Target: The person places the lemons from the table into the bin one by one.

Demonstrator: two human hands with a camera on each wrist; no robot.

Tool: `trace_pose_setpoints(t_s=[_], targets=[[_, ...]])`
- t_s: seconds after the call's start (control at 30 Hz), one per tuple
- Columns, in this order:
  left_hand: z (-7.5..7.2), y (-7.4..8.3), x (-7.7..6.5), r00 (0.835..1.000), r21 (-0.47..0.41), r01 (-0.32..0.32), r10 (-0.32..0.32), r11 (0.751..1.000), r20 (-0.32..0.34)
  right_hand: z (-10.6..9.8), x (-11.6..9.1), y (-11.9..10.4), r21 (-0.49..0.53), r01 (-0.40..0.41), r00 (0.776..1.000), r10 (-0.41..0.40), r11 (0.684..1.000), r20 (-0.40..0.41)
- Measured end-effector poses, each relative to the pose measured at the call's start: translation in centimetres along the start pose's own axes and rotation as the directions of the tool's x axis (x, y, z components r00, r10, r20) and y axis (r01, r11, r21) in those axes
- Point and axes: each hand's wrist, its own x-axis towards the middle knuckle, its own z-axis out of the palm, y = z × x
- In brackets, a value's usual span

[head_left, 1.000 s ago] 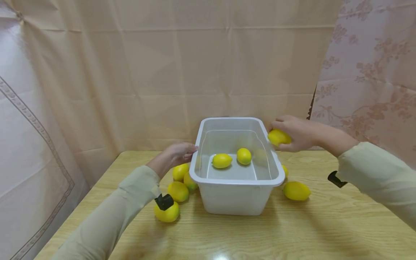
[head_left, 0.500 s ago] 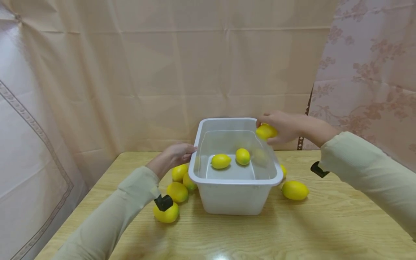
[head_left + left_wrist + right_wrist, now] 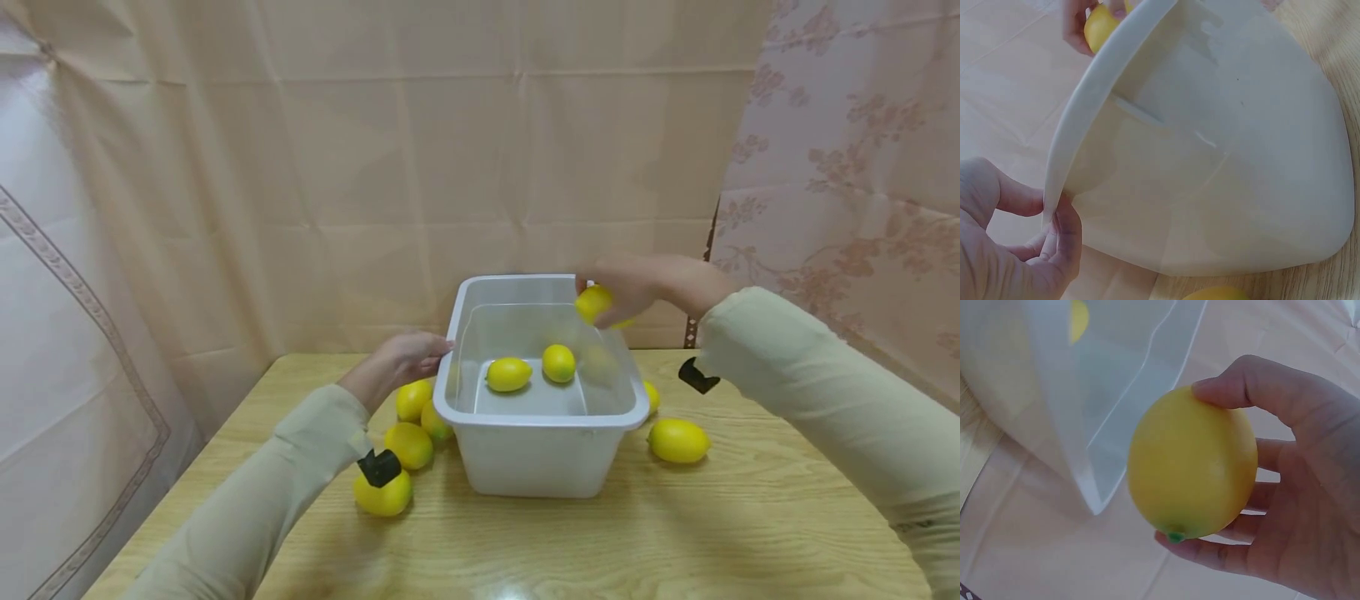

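Observation:
A white plastic tub [image 3: 536, 458] stands on the wooden table with two lemons inside, one lying on its side [image 3: 509, 374] and one rounder in view [image 3: 558, 363]. My left hand [image 3: 408, 354] pinches the tub's left rim [image 3: 1088, 106] between thumb and fingers. Over the far right corner of the tub, my right hand [image 3: 637, 283] grips a lemon [image 3: 1191, 462], thumb on one side and fingers round the other. Its green stem tip [image 3: 1175, 537] shows in the right wrist view.
Left of the tub, several lemons lie on the table, the nearest lemon [image 3: 384, 493] partly behind a black wrist camera [image 3: 379, 467]. At the right are a lemon [image 3: 678, 441] and another lemon [image 3: 651, 397] half hidden by the tub. A beige curtain [image 3: 480, 167] hangs behind.
My right hand has carried its lemon leftward, from beside the tub's right rim to over its far right corner. The left hand keeps its hold on the rim.

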Motion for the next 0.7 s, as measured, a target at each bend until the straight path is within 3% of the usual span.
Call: trace_pose_setpoints(t_s=[0.3,0.7], targets=[[-0.1,0.1,-0.1,1.0,-0.013,0.002,-0.002,1.0,-0.018,-1.1,1.9,-0.9,0.05,-0.097,0.99,0.091,0.994,0.105],[-0.5,-0.2,0.1,1.0,0.009,-0.018,0.018,1.0,-0.02,-0.2,5.2,-1.6,0.025,-0.102,0.991,0.1,0.994,0.095]])
